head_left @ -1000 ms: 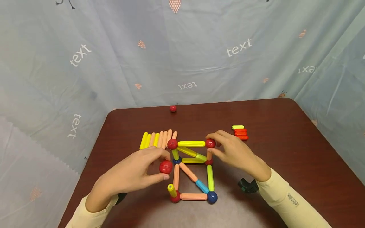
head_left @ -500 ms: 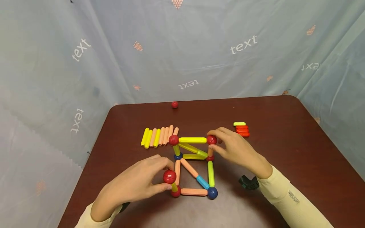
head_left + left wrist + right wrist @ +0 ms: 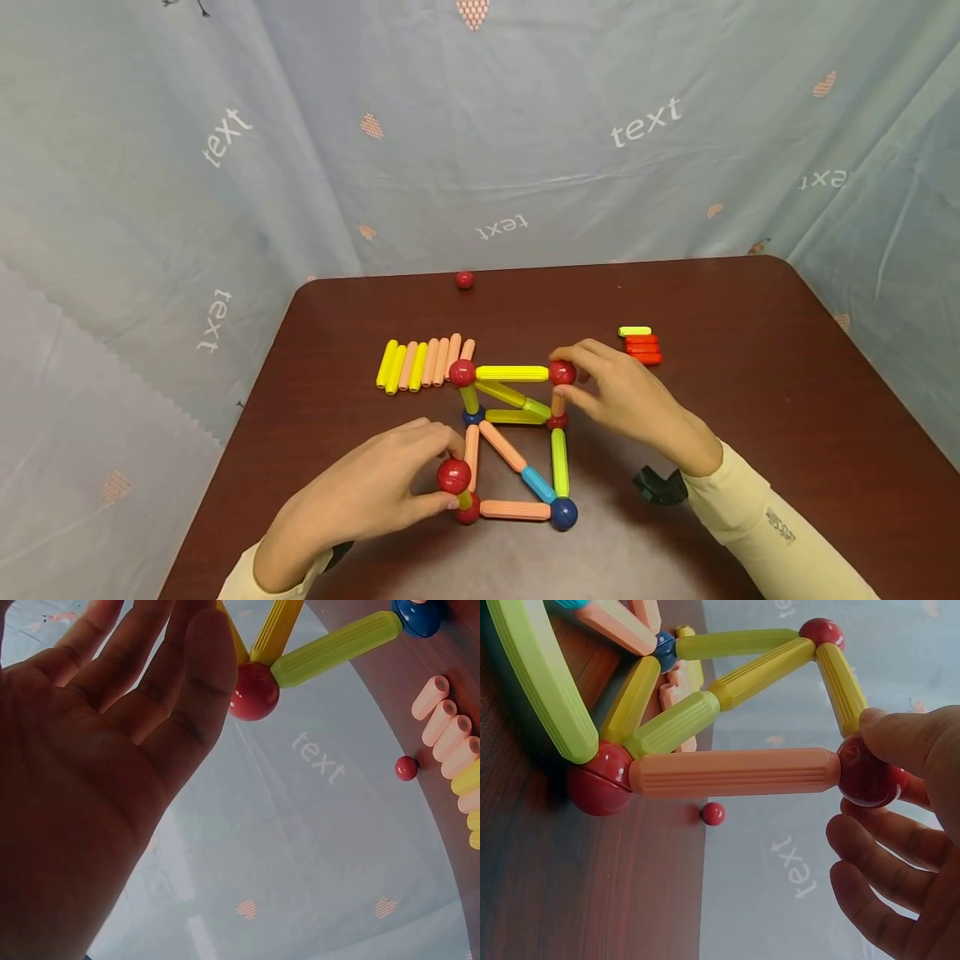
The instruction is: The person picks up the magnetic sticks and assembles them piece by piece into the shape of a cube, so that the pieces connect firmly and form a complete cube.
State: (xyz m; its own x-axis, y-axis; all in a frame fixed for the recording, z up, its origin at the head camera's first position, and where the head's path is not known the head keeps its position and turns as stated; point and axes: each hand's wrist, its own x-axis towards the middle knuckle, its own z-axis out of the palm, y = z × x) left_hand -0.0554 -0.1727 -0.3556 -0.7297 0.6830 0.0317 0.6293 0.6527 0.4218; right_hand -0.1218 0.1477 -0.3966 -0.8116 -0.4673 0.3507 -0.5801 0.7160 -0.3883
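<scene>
A frame of ribbed building sticks and balls stands on the table, with a blue ball (image 3: 564,513) at its front right corner. At the front left, my left hand (image 3: 375,487) pinches a red ball (image 3: 453,476) on top of a short upright yellow stick (image 3: 465,500). My right hand (image 3: 637,400) holds the red ball (image 3: 866,772) at the upper back right corner between thumb and fingers. From that ball a yellow stick (image 3: 512,374) runs across to another red ball (image 3: 462,373). In the left wrist view the fingers hide what the left hand pinches.
Behind the frame lies a row of loose yellow and peach sticks (image 3: 420,365). One loose red ball (image 3: 465,280) sits by the table's back edge. Short red and yellow-green sticks (image 3: 642,348) lie at the right. A patterned curtain (image 3: 525,150) hangs behind the table.
My left hand has brought the red ball down and slightly right onto the tip of the upright yellow stick. The right hand keeps its hold on the upper right ball.
</scene>
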